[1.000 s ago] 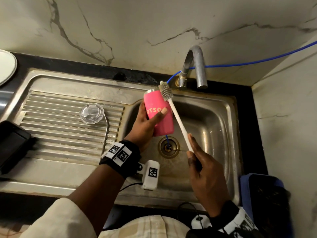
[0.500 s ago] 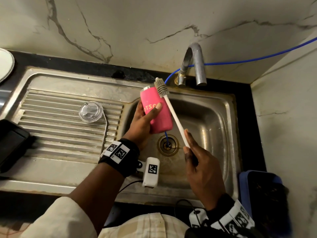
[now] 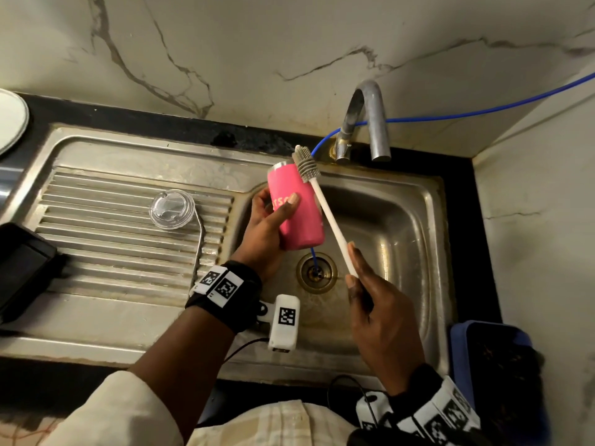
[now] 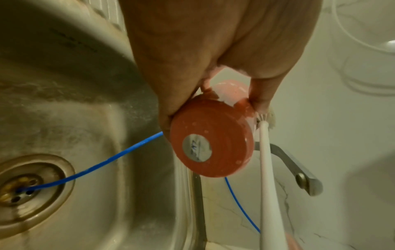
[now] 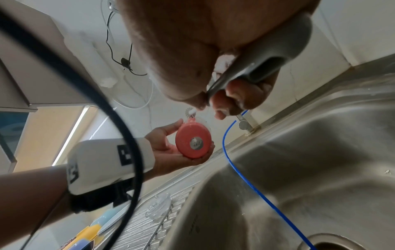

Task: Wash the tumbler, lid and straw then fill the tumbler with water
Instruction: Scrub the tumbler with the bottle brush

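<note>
My left hand (image 3: pixel 269 217) grips the pink tumbler (image 3: pixel 297 209) over the sink basin, its mouth tilted up toward the back wall and its round base (image 4: pixel 211 146) facing me. My right hand (image 3: pixel 376 304) holds the handle of a white bottle brush (image 3: pixel 331 220). The grey bristle head (image 3: pixel 305 164) sits outside the tumbler, against its rim on the right. The clear lid (image 3: pixel 172 209) lies on the ribbed drainboard, and the metal straw (image 3: pixel 201 244) lies beside it, running toward me.
The steel tap (image 3: pixel 370 123) stands behind the basin with no water running. A blue hose (image 3: pixel 483 106) runs from the right wall down into the drain (image 3: pixel 317 272). A dark box (image 3: pixel 22 268) sits at the left, a blue bin (image 3: pixel 495 375) at the right.
Both hands and the tumbler have shifted slightly left and up. The brush head stays at the tumbler's rim, outside it.
</note>
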{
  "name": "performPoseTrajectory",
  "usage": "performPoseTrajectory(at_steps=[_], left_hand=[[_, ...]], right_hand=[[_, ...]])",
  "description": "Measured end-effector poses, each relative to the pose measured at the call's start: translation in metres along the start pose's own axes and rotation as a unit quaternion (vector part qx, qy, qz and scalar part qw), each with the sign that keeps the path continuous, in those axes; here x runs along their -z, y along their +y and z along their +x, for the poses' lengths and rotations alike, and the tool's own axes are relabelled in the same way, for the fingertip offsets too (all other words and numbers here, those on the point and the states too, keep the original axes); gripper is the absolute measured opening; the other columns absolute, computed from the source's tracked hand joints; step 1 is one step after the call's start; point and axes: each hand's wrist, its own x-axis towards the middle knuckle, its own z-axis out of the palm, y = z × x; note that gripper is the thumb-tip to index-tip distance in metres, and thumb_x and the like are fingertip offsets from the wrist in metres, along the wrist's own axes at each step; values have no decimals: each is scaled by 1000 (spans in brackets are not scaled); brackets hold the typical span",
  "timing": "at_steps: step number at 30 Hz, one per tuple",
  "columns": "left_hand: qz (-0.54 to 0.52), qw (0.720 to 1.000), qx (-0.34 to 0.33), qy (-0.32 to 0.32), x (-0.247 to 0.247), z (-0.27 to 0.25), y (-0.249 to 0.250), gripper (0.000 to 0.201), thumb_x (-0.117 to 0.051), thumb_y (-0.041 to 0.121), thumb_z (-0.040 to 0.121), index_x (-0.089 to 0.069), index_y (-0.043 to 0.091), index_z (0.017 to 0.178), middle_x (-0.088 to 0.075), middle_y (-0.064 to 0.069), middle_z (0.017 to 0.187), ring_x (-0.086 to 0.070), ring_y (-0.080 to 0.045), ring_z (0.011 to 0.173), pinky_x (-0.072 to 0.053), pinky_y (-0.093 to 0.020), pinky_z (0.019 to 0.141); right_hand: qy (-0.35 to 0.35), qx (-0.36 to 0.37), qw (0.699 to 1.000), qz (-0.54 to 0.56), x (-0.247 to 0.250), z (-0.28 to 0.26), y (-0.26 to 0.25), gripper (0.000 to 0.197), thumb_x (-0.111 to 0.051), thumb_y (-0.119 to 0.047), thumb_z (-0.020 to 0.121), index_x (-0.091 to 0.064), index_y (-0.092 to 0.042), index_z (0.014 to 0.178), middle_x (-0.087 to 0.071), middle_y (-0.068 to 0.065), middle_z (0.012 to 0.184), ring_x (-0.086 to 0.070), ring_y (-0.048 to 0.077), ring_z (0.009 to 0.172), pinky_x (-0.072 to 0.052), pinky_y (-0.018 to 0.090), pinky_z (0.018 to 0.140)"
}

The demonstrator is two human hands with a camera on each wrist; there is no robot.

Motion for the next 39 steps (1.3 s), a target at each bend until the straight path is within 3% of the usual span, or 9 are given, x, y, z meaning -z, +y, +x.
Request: performPoseTrajectory(at_steps=[5, 12, 18, 22, 25, 29, 32, 36, 39], left_hand=[[-25, 999, -38, 30, 14, 11, 15, 72, -77, 24, 87, -41, 25, 149, -57, -21, 144, -66, -41, 121, -57, -63, 86], [54, 997, -54, 17, 5, -1, 5, 81, -75, 20, 82, -34, 14, 152, -61, -11, 137, -70, -23, 114, -62, -43, 77], [14, 998, -62, 29, 16, 6, 11, 71, -76, 20, 85, -39, 21, 146, -58, -18, 142, -70, -33, 117, -59, -57, 85], [57, 997, -46, -1, 13, 2, 3, 72, -76, 21, 84, -40, 22, 146, -63, -9, 137, -69, -28, 119, -61, -54, 85], [64, 997, -28, -20, 6, 0, -4, 66, -80, 21, 87, -46, 27, 143, -63, -8, 137, -67, -29, 123, -60, -56, 88], [23, 998, -51, 18, 10, 5, 4, 88, -93, 32, 72, -46, 18, 145, -62, -14, 140, -68, -31, 120, -60, -54, 83], [37, 997, -59, 19, 17, 6, 8, 78, -83, 24, 81, -43, 17, 147, -61, -16, 140, -68, -34, 120, -60, -53, 84], [95, 993, -63, -16, 14, 1, -3, 78, -82, 27, 81, -44, 17, 148, -64, -12, 138, -66, -31, 124, -60, -57, 88], [99, 993, -69, -20, 10, 2, -7, 77, -83, 33, 79, -48, 16, 145, -63, -16, 139, -64, -36, 126, -58, -62, 92]], right_hand=[[-39, 21, 999, 7, 4, -12, 1, 59, -63, -16, 101, -47, -28, 156, -46, -28, 74, -49, -12, 66, -34, 1, 67], [-8, 35, 999, -4, -6, -1, -1, 53, -56, -27, 105, -46, -28, 157, -71, -6, 92, -56, -7, 76, -39, -1, 74], [-35, 39, 998, 16, -1, -19, 6, 55, -59, -22, 106, -43, -33, 158, -76, -1, 111, -72, 10, 89, -60, 30, 75], [-13, 18, 1000, 13, -1, -11, 3, 52, -58, -24, 106, -46, -31, 156, -73, -7, 93, -63, 0, 74, -49, 11, 70], [-3, -3, 1000, 11, -1, -2, -1, 57, -60, -20, 104, -45, -34, 157, -58, -15, 76, -54, -4, 63, -42, 10, 64], [-17, 23, 1000, 1, 0, -14, 1, 53, -58, -24, 106, -46, -32, 157, -63, -15, 82, -56, -4, 67, -44, 8, 66], [-32, 24, 999, 12, 0, -25, 4, 55, -58, -24, 104, -45, -34, 157, -72, -8, 92, -62, 1, 71, -53, 19, 67], [-3, 12, 1000, 26, -1, -11, -2, 54, -61, -23, 104, -48, -32, 155, -72, -9, 89, -59, -6, 69, -44, 6, 68], [1, 12, 1000, 23, -3, -3, -8, 51, -58, -28, 106, -47, -33, 156, -69, -7, 81, -58, -4, 66, -43, 7, 65]])
